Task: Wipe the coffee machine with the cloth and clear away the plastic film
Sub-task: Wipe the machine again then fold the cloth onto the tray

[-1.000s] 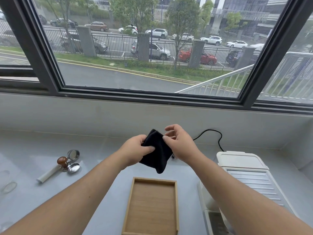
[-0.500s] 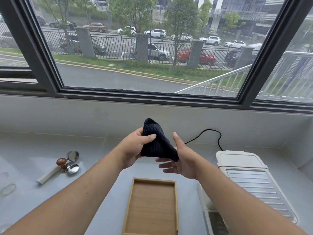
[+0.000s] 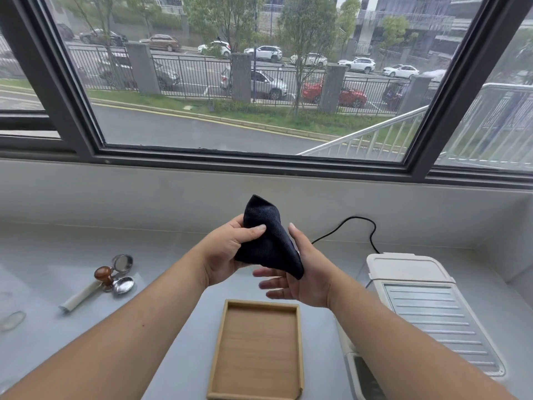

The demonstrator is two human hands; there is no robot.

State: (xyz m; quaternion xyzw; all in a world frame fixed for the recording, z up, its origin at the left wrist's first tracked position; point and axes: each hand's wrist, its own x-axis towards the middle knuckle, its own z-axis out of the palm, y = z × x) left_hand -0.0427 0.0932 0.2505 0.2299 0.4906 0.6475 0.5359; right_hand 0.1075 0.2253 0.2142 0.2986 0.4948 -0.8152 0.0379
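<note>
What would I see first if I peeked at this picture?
First, two bare arms reaching out, with a dark cloth pinched in the left hand and draped over the open right hand, held in the middle above the counter. Below them lies an empty wooden tray, and the white coffee machine sits at the right.

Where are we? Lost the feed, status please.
Left hand pinching dark cloth; right hand open beneath it. Coffee machine untouched, at right. Nothing blocking.
</note>
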